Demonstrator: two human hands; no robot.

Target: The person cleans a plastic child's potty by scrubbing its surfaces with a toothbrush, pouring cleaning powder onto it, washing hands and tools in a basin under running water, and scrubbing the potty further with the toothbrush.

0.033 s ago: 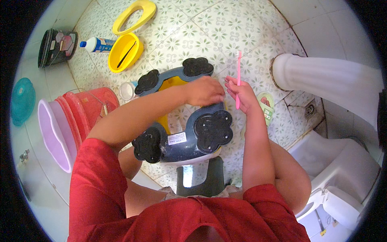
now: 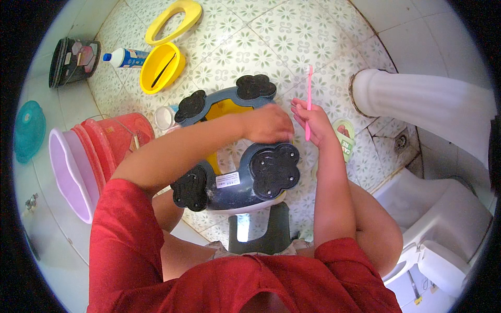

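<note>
A dark grey-blue child's potty frame (image 2: 237,194) lies upturned in front of my knees, its black cloud-shaped foot pads (image 2: 275,171) facing up. Yellow plastic shows inside its central opening. My left hand (image 2: 269,124) reaches across it to the right-hand side of the frame. Its fingers point down and are smeared by motion, so their grip and anything under them cannot be made out. Just right of the frame, my right hand (image 2: 314,121) is closed on a pink toothbrush (image 2: 309,99), held upright with the bristle head at the far end.
Far left on the tiled floor are a yellow ring seat (image 2: 154,32), a yellow bowl (image 2: 178,70) with a dark stick inside, and a white-and-blue bottle (image 2: 125,58). A red bucket (image 2: 117,136) and lilac basin (image 2: 73,177) stand left. A white pedestal (image 2: 412,91) rises at right.
My left hand has shifted slightly nearer to me and right along the frame's edge. The potty frame has moved a touch left. My right hand and the toothbrush stay in place.
</note>
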